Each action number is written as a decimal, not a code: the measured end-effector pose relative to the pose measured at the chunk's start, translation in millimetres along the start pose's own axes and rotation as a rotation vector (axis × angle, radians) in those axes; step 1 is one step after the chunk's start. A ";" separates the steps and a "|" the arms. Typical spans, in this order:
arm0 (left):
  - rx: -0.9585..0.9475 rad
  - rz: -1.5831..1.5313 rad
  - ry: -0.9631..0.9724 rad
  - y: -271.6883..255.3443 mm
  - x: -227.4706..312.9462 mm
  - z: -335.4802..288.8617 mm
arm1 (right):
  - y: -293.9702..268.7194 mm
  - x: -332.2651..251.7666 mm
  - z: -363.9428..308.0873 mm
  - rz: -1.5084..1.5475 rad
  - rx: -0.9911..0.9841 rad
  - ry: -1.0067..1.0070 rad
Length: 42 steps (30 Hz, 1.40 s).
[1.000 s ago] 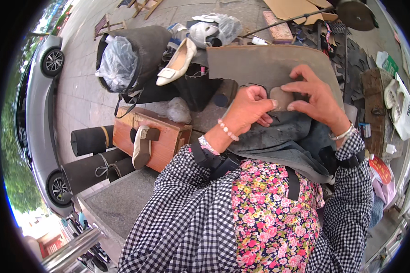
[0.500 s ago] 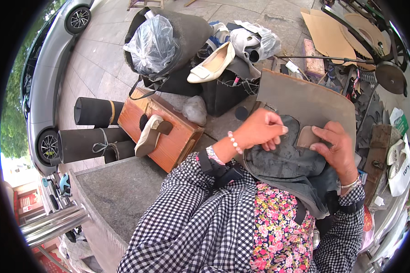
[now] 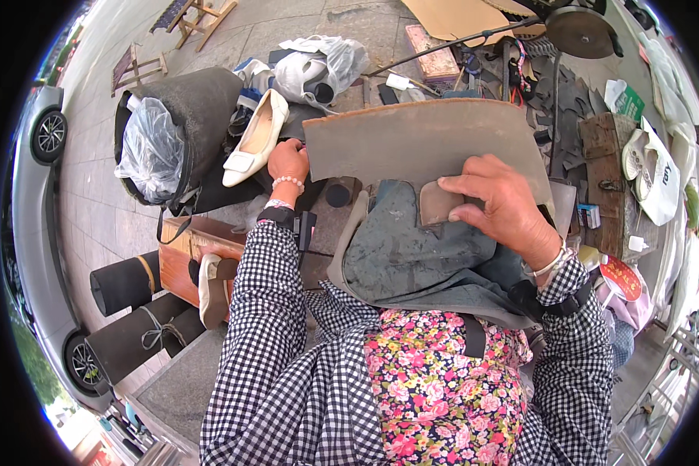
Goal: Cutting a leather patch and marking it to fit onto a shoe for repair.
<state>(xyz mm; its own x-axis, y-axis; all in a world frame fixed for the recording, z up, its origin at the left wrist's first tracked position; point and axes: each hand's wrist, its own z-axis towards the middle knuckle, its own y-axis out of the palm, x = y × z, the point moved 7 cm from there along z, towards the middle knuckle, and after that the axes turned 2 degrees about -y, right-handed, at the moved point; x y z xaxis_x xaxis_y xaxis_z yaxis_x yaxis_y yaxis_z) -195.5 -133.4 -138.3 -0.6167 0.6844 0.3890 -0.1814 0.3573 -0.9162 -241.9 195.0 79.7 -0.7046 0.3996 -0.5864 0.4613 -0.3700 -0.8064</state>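
My right hand (image 3: 509, 206) pinches a small flat brown piece (image 3: 440, 203), rounded at one corner, between thumb and fingers. Under it a worn dark grey cloth (image 3: 415, 252) is spread over my lap. My left hand (image 3: 288, 161) reaches forward to the dark bag, right beside a cream flat shoe (image 3: 258, 140) with a square ornament on its toe. The fingertips of that hand are hidden, so what they touch cannot be made out. A large brown-grey sheet (image 3: 423, 144) with a curved edge lies just beyond the cloth.
A black bucket-like bag (image 3: 202, 109) holding clear plastic stands far left. Dark rolls (image 3: 120, 286) and a wooden box (image 3: 180, 260) with another shoe (image 3: 211, 291) lie nearer. At right are an old wooden crate (image 3: 602, 155), dark scraps (image 3: 571, 116) and a round metal wheel (image 3: 581, 33).
My left hand has left its place above the lap cloth and gone forward and left beside the cream shoe. The right hand still pinches the brown piece. The view has turned right.
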 end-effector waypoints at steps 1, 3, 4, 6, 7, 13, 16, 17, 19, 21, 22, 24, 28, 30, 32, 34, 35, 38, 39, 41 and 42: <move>0.026 -0.021 -0.009 2.1 -2.7 0.6 | 0.1 -0.7 -1.4 -0.016 -0.003 0.008; -0.008 -0.010 -0.018 6.0 -3.2 4.0 | 0.1 0.4 -3.3 -0.032 0.007 0.016; -0.042 0.002 -0.041 9.4 -6.8 5.4 | 1.4 0.7 -5.0 -0.029 0.008 0.014; -0.024 -0.052 -0.006 8.0 -6.1 6.8 | 2.8 3.1 -4.4 -0.020 0.025 0.008; 0.034 -0.129 -0.006 5.0 -8.4 3.6 | 4.6 4.3 -3.9 -0.019 0.023 -0.005; 0.345 -0.992 -0.012 -63.3 -16.0 -15.1 | 0.6 12.9 -1.0 -0.035 0.030 0.018; 0.196 -1.563 -0.109 -132.1 18.8 -69.8 | 2.1 13.9 1.0 -0.043 0.019 0.011; 0.085 -1.697 -0.079 -136.8 37.5 -82.2 | 3.1 17.7 1.8 -0.035 0.017 0.005; -0.226 -1.852 0.028 -145.6 91.4 -111.7 | -0.8 17.2 -2.1 -0.055 0.057 -0.015; -0.518 -1.832 0.140 -141.6 143.6 -140.3 | 4.2 16.1 -3.3 -0.058 0.035 -0.026; -0.637 -1.797 0.189 -135.3 168.4 -150.5 | 1.2 14.2 -5.0 -0.100 0.056 -0.027; -0.798 -1.708 0.182 -114.6 203.0 -164.2 | 12.2 15.7 -5.0 -0.023 -0.057 0.044; -0.986 -1.756 0.131 -72.2 233.3 -173.9 | 22.3 15.4 -8.1 -0.038 0.037 0.002; -0.928 -1.804 0.050 -58.1 232.8 -177.5 | 31.5 16.3 -14.0 -0.025 0.057 -0.002; -0.820 -1.688 0.121 -48.6 235.8 -165.8 | 26.3 34.5 -9.2 -0.026 0.106 -0.039; -0.867 -1.657 0.140 -53.3 243.4 -169.3 | 14.6 32.3 -10.6 -0.031 0.134 -0.022; -0.821 -1.646 0.163 -57.3 247.9 -168.5 | 3.3 24.8 -10.8 -0.027 0.160 -0.006; -0.916 -1.688 0.141 -51.3 250.5 -160.4 | -0.6 31.9 -7.5 0.054 0.138 -0.001; -0.891 -1.682 0.117 -48.1 248.3 -158.2 | -0.9 34.7 -5.9 0.104 0.128 -0.019; -0.862 -1.676 0.083 -45.0 243.0 -156.4 | -4.5 36.5 -8.2 0.315 0.119 -0.033; -0.883 -1.643 0.073 -44.2 242.5 -157.7 | -4.4 35.8 -12.2 0.322 0.112 -0.031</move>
<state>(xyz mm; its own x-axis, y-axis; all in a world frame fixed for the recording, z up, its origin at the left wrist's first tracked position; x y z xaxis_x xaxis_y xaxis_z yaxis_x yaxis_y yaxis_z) -216.2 117.0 11.7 -0.2247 -0.6288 0.7444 -0.0713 0.7725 0.6310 -262.5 221.2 61.3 -0.5497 0.2222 -0.8053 0.6017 -0.5634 -0.5661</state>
